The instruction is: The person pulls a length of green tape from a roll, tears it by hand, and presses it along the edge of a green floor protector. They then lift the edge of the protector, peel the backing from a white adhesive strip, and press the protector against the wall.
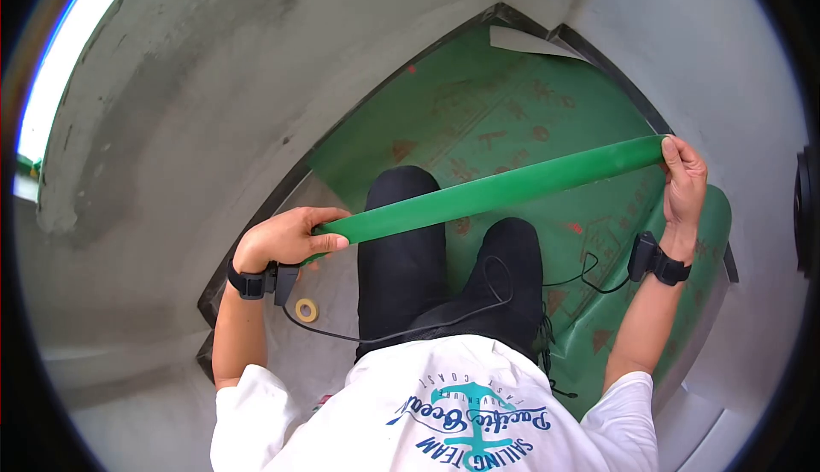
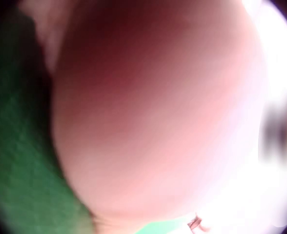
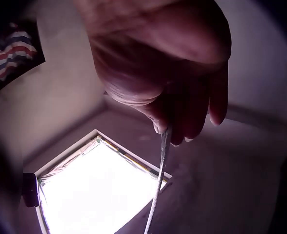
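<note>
A long, smooth green strip (image 1: 504, 190) is stretched between my two hands in the head view, slanting up to the right across my knees. My left hand (image 1: 286, 237) grips its left end, thumb along the near side; a bit of green shows below that thumb. At the far right end, my right hand (image 1: 686, 180) pinches the strip between thumb and fingers. The right wrist view catches the strip (image 3: 158, 180) edge-on, hanging from the fingertips of the right hand (image 3: 182, 73). Blurred skin fills most of the left wrist view, with green material (image 2: 21, 146) beside it.
Green printed floor sheeting (image 1: 478, 105) covers much of the corner floor, its right edge curling up by the wall (image 1: 752, 105). A yellow tape roll (image 1: 307, 310) lies on bare grey floor near my left knee. A black cable (image 1: 384, 338) runs across my lap between the wrists.
</note>
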`<state>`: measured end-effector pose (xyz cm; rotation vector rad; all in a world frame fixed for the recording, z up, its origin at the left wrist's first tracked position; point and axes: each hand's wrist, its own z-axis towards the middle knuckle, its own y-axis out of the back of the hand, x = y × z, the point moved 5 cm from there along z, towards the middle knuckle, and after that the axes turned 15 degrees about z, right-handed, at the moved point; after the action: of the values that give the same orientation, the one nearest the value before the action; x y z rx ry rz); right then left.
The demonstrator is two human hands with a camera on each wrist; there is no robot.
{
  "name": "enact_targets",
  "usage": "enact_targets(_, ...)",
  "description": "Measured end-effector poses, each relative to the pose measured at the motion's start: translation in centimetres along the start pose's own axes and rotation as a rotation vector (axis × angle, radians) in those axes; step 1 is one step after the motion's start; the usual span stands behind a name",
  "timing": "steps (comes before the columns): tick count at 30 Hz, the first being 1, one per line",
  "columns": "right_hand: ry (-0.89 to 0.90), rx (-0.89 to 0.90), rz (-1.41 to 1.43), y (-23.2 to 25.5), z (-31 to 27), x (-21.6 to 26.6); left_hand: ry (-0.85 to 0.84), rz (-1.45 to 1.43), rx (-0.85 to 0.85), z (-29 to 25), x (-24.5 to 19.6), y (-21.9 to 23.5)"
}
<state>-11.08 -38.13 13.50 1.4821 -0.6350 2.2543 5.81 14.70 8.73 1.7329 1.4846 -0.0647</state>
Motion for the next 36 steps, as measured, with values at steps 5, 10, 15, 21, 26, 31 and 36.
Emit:
enact_targets(5,-0.165,0.084,0.062,-3.7,-0.9,-4.4,0.043,-0.068,-0.134,-1.8,4.2,-1.4)
enact_targets(10,-0.084,0.215,-0.030,-9.0,-1.0,-4.7,0.069,-0.257,-0.341,-0.8,10.1,-3.7)
enact_targets(15,0.044,0.397,-0.197,-18.6,-1.8,1.3,-0.006,-0.312,-0.486,3.3,17.9,-7.8)
enact_targets(21,0.438,0.909,-0.230,-34.2,-6.2,3.7,0.063,-1.049,-0.674,11.2,27.1,-15.7)
enact_targets(26,0.418,1.132,-0.230,-39.6,-10.6,-0.8,0.337,-0.965,-0.703,14.2,32.6,-21.4)
enact_targets(31,0.376,1.191,-0.189,-41.3,-11.9,-2.1,0.303,-0.941,-0.888,15.1,35.5,-23.7)
enact_targets(36,0.429,1.091,-0.298,-42.0,-7.6,-1.6,0.383,-0.716,-0.878,14.2,31.0,-20.2)
